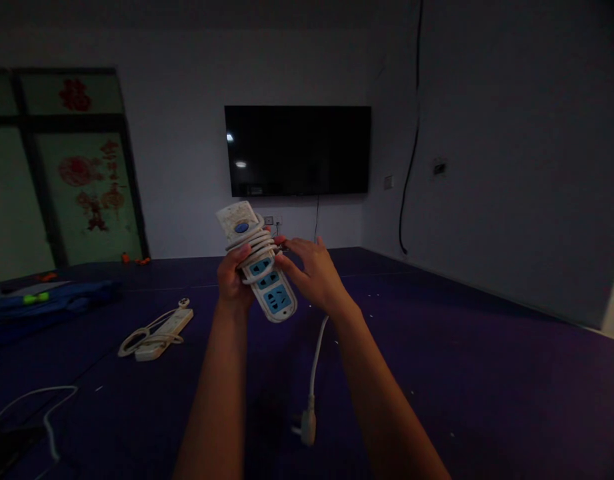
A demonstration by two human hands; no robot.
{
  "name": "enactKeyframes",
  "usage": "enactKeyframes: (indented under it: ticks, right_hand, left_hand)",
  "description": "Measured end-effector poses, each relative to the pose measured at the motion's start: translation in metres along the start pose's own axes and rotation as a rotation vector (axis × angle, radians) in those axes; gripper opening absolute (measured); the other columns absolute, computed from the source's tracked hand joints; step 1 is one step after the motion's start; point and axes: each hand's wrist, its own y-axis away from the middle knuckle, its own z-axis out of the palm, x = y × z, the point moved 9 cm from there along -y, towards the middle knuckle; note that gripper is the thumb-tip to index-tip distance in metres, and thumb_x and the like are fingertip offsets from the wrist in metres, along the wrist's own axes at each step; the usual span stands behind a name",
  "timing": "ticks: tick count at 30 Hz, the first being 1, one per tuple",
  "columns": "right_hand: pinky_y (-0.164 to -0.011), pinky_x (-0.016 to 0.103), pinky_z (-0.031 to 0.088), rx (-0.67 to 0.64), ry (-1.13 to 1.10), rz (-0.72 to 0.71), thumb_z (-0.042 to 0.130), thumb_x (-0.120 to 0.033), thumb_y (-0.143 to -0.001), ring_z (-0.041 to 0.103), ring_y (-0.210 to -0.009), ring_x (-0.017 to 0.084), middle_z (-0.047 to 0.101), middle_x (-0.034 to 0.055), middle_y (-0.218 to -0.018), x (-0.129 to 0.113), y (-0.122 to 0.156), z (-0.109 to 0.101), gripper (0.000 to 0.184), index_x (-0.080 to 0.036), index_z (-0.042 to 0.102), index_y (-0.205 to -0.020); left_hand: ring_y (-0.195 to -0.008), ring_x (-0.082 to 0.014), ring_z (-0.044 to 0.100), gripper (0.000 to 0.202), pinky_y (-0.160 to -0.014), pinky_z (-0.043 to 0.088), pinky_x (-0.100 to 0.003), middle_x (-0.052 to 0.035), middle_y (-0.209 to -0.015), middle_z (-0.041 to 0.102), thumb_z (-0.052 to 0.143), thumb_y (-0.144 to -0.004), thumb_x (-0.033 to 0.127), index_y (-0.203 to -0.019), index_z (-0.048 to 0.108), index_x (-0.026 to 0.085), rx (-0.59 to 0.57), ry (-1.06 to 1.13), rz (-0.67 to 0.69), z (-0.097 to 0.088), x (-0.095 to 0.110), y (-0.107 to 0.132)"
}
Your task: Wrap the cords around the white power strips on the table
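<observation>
1. Above the purple floor (387, 373), straight ahead of you, a white power strip (277, 299) with blue sockets is held up at a tilt, its far end leaning left.
2. Your left hand (233, 280) grips the strip from its left side, thumb against the white cord (259, 245) wound in several loops around it.
3. Your right hand (311, 270) is at the strip's right side, fingers bent near the loops; whether they pinch the cord, you cannot tell.
4. Between your forearms, a length of cord ends in a white plug (308, 427).
5. To your left, a second power strip (169, 333) lies on the floor with its cord.
</observation>
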Motion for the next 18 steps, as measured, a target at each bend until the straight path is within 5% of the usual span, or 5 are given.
enactKeyframes:
  ticks: [7, 9, 12, 15, 18]
  right_hand:
    - [-0.103, 0.066, -0.001, -0.153, -0.258, 0.088, 0.055, -0.053, -0.079, 0.045, -0.122, 0.03, 0.05, 0.0093, -0.133, 0.025, 0.007, 0.015, 0.064, -0.029, 0.039, -0.135]
    - [-0.104, 0.064, 0.005, -0.178, -0.326, 0.111, 0.066, -0.049, -0.071, 0.047, -0.12, 0.029, 0.05, 0.0108, -0.132, 0.031, 0.009, 0.018, 0.075, -0.027, 0.037, -0.137]
    - [-0.101, 0.05, 0.031, -0.219, -0.479, 0.11, 0.071, -0.042, -0.065, 0.053, -0.112, 0.025, 0.053, 0.0112, -0.129, 0.035, 0.01, 0.02, 0.079, -0.023, 0.041, -0.135]
    - [-0.084, 0.033, 0.046, -0.303, -0.568, 0.109, 0.07, -0.038, -0.066, 0.06, -0.094, 0.019, 0.063, 0.0078, -0.111, 0.034, 0.012, 0.024, 0.058, -0.018, 0.057, -0.119]
    - [-0.068, 0.026, 0.046, -0.341, -0.48, 0.146, 0.068, -0.035, -0.067, 0.06, -0.074, 0.014, 0.067, 0.002, -0.082, 0.039, 0.012, 0.024, 0.033, -0.014, 0.069, -0.092]
  left_hand:
    - [-0.1, -0.0296, 0.061, 0.042, -0.079, 0.051, -0.036, -0.0121, -0.099, 0.069, 0.06, -0.058, 0.031, -0.095, 0.066, 0.013, 0.016, -0.04, 0.032, 0.0, -0.009, -0.001]
    - [-0.1, -0.0298, 0.061, 0.043, -0.076, 0.052, -0.035, -0.0121, -0.101, 0.069, 0.059, -0.056, 0.031, -0.094, 0.066, 0.013, 0.02, -0.047, 0.026, 0.001, -0.011, -0.001]
    - [-0.096, -0.0293, 0.063, 0.044, -0.072, 0.052, -0.034, -0.0103, -0.099, 0.069, 0.06, -0.054, 0.03, -0.095, 0.067, 0.015, -0.002, -0.066, -0.006, 0.003, -0.018, -0.002]
    - [-0.088, -0.0273, 0.065, 0.041, -0.068, 0.052, -0.032, -0.0075, -0.09, 0.071, 0.064, -0.053, 0.028, -0.093, 0.067, 0.016, -0.01, -0.106, 0.011, 0.001, -0.022, -0.003]
    - [-0.082, -0.0247, 0.066, 0.04, -0.065, 0.051, -0.03, -0.0056, -0.084, 0.071, 0.067, -0.053, 0.026, -0.092, 0.067, 0.016, -0.008, -0.175, 0.053, -0.003, -0.023, -0.005]
